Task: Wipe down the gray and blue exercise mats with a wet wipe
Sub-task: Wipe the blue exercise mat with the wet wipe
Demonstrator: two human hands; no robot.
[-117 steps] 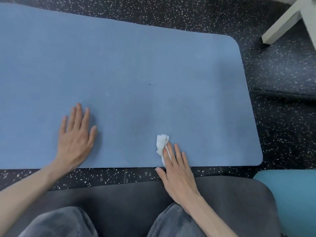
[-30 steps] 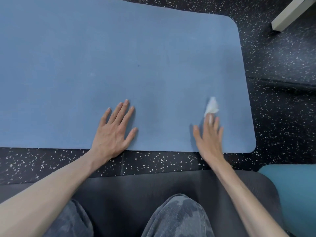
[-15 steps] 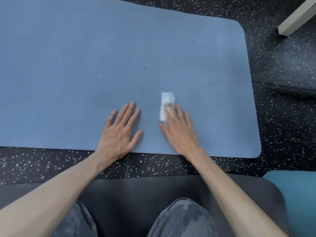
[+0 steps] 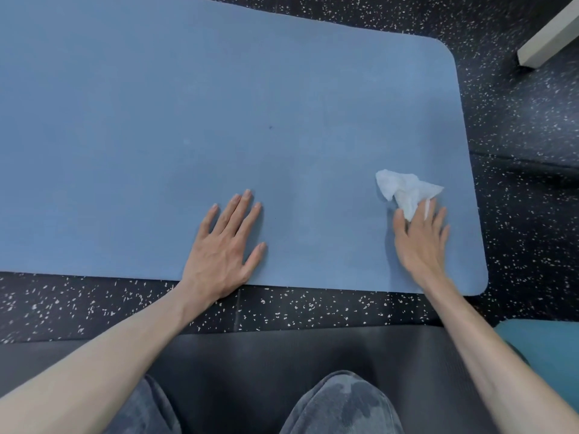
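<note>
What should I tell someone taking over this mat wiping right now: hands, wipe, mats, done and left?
The left hand lies flat on the blue mat, near edge.
The right hand presses the wet wipe onto it with straight fingers, near its right end.
The gray mat lies under the knees.
Done: cannot tell.
Left: rest of blue mat, then gray mat.

The blue mat (image 4: 219, 104) is cut off by the left and top edges. Part of the wet wipe (image 4: 404, 186) is hidden under the right hand (image 4: 419, 245). The gray mat (image 4: 266, 355) at the bottom is partly covered by knees (image 4: 341, 402) and forearms (image 4: 103, 364). A teal object (image 4: 551, 355) is clipped at lower right.
</note>
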